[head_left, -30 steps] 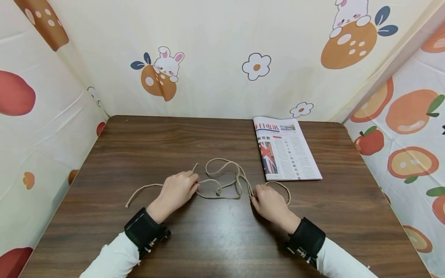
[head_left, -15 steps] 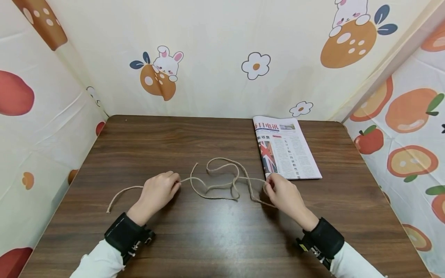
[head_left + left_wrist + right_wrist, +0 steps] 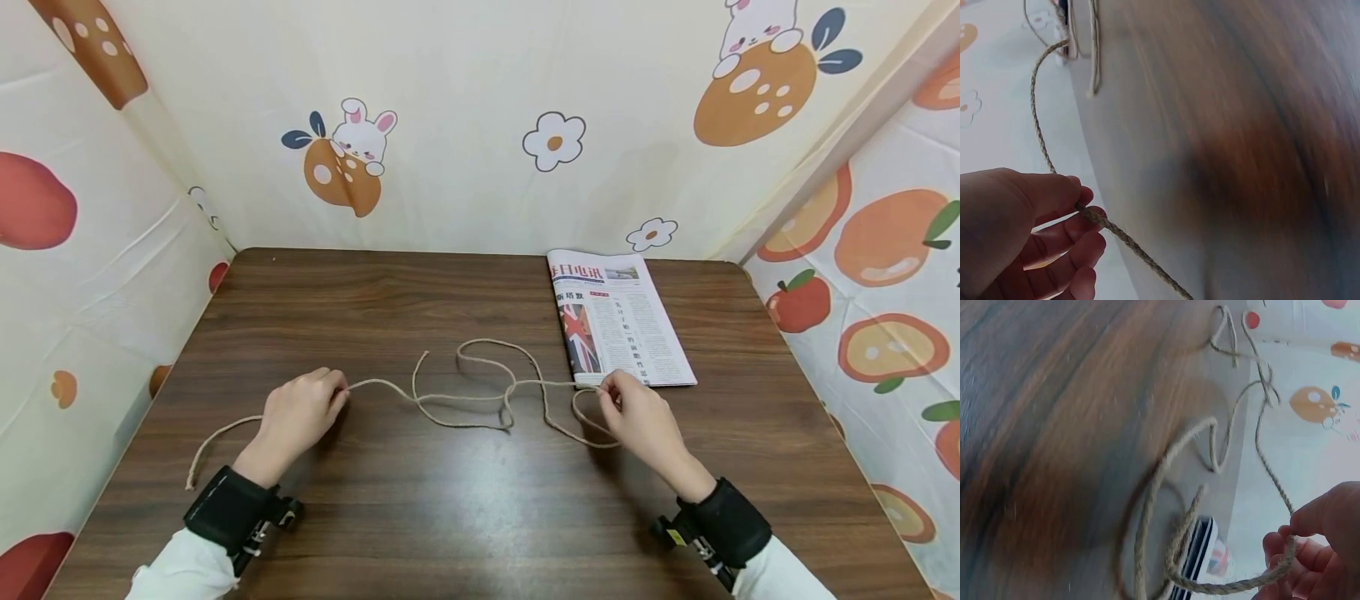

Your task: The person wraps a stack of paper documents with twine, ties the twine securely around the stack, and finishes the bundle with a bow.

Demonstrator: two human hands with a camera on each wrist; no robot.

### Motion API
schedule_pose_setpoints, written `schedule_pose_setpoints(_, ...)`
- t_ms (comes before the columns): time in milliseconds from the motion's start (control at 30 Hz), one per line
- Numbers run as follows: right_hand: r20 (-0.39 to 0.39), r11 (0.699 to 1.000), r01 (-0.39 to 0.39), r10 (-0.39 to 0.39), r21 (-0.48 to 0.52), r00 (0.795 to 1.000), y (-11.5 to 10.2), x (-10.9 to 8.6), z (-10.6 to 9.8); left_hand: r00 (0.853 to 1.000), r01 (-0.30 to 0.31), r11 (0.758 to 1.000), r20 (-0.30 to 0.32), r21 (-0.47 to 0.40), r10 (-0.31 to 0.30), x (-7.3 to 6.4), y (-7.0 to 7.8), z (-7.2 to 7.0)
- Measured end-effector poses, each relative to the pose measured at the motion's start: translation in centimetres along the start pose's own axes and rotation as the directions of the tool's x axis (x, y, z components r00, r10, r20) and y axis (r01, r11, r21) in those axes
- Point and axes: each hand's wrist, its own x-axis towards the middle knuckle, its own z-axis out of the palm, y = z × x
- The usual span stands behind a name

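A thin beige braided rope (image 3: 472, 426) lies in loose loops across the middle of the brown table, its strands crossing one another. My left hand (image 3: 302, 412) pinches it between thumb and fingers; a tail trails left from that hand to a frayed end. On the other side, my right hand (image 3: 643, 417) pinches another stretch of the rope by the newspaper's lower edge. The left wrist view shows the rope (image 3: 1036, 119) passing under the left thumb (image 3: 1054, 194). In the right wrist view, thumb and fingertips hold the rope (image 3: 1229, 587), which curves round in a loop below.
A folded newspaper (image 3: 637, 333) lies at the back right of the table (image 3: 450, 517), just beyond the right hand. Patterned cloth walls (image 3: 465, 125) with rabbits, flowers and fruit stand behind the table and along both sides.
Both hands have moved apart, the left to the left and the right to the right, each with rope in its fingers. The tangle has spread wider and the strand between them has straightened.
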Motion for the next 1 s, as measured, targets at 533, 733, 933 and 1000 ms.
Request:
schedule_pose_setpoints(533,-0.075,0.998,-0.067,0.066,-0.018,0.995,2.9,-0.9,-2.7,0.991,0.135,0.99,0.001,0.038,-0.135,-0.9,-4.2,-1.2)
schedule_pose_setpoints(733,0.01,0.998,-0.023,0.023,-0.054,1.0,3.3,-1.4,-2.2,0.988,0.136,0.99,0.073,0.032,-0.138,-0.7,-3.7,-1.0)
schedule_pose_setpoints(933,0.123,0.992,0.064,-0.051,-0.105,0.991,2.6,-1.4,-1.5,0.99,0.075,0.995,0.111,0.064,-0.082,0.0,-1.8,-1.2)
schedule_pose_setpoints(1000,0.123,0.988,0.094,-0.079,-0.125,0.989,2.3,-1.2,-1.4,0.995,0.029,0.996,0.096,0.083,-0.037,0.3,-0.8,-1.4)
